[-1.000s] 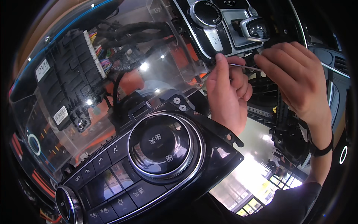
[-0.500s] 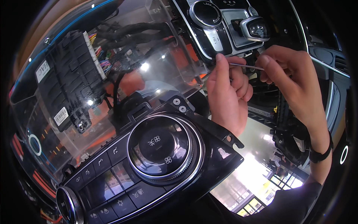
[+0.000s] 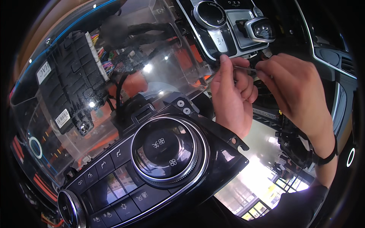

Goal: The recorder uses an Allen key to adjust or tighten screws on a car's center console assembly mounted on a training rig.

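Observation:
Below the gear selector, my two hands meet at a thin metal rod (image 3: 248, 69); its kind is not clear. My left hand (image 3: 232, 97) is palm up, with the thumb and curled fingers closed on the rod's left end. From the right, my right hand (image 3: 298, 87) pinches the other end, its back turned toward me and a dark band (image 3: 326, 156) on the wrist. Its fingertips partly cover the rod. Right above both hands is the center console panel (image 3: 232, 48), with a silver-and-black gear selector (image 3: 261, 29) and a round dial (image 3: 210, 14).
A black climate control panel (image 3: 224, 167) with a large knob (image 3: 162, 148) fills the near middle. At left, a clear cover (image 3: 159, 72) lies over wiring and a black module (image 3: 70, 79). Beneath my hands runs a black frame (image 3: 292, 140) beside a shiny reflecting surface (image 3: 251, 171).
My right hand has turned over and slid left along the rod, closer to my left hand. Less of the rod shows between them. My left hand has stayed in place.

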A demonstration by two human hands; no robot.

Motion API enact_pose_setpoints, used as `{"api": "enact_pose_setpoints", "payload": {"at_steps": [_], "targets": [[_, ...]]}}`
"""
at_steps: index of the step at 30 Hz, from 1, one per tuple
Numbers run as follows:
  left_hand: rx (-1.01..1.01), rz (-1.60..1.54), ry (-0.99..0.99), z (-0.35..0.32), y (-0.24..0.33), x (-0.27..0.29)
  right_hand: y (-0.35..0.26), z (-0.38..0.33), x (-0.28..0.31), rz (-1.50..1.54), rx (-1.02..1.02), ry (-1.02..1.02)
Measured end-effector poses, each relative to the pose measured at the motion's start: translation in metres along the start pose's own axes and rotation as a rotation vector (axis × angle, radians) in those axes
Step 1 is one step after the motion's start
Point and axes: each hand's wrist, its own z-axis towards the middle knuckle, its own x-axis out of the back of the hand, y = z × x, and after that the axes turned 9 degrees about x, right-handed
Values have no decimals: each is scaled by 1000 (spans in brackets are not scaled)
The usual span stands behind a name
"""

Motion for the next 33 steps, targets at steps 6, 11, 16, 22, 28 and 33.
{"api": "enact_pose_setpoints", "payload": {"at_steps": [6, 11, 16, 22, 28, 33], "targets": [[9, 6, 23, 0, 2, -1, 8, -8, 7, 148, -36, -22], [15, -10, 15, -1, 4, -2, -4, -3, 10, 678, -429, -17], [6, -10, 22, -2, 4, -2, -1, 2, 10, 355, -172, 6], [13, -18, -1, -1, 6, -2, 7, 5, 14, 22, 25, 47], [25, -2, 28, -2, 8, -4, 2, 12, 20, 312, -468, -195], [18, -9, 8, -3, 9, -4, -4, 13, 14, 839, -825, -102]]}}
